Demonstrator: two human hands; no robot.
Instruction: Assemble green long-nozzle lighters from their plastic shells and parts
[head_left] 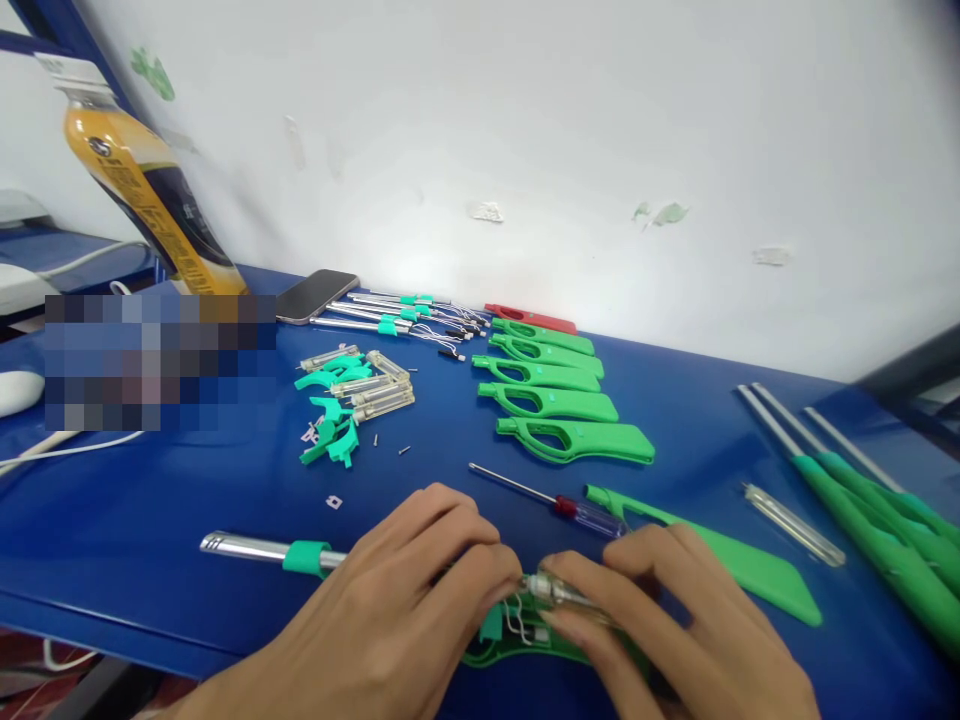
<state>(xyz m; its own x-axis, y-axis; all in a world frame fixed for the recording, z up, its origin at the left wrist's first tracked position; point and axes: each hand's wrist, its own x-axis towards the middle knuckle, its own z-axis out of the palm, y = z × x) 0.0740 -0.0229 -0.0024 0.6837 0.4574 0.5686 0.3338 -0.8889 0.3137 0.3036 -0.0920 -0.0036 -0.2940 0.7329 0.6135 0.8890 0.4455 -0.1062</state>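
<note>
My right hand (667,610) pinches a clear gas cylinder (562,592) above an open green lighter shell (510,652). Just left of it, my left hand (420,580) has its fingers closed at the shell and the cylinder's tip; what they grip is mostly hidden. From under my left hand a metal tube (244,547) with a teal collar (306,557) points left. White wires (517,620) and a small black part lie inside the shell. Behind my right hand rests a green shell half (765,577), beside a screwdriver (574,508).
Several green shells (570,404) and one red shell (532,319) lie behind. Clear cylinders (382,397), teal pieces (330,435) and metal tubes (360,325) are at centre left. A phone (319,296) and bottle (150,190) stand farther left; green lighters (885,530) lie right.
</note>
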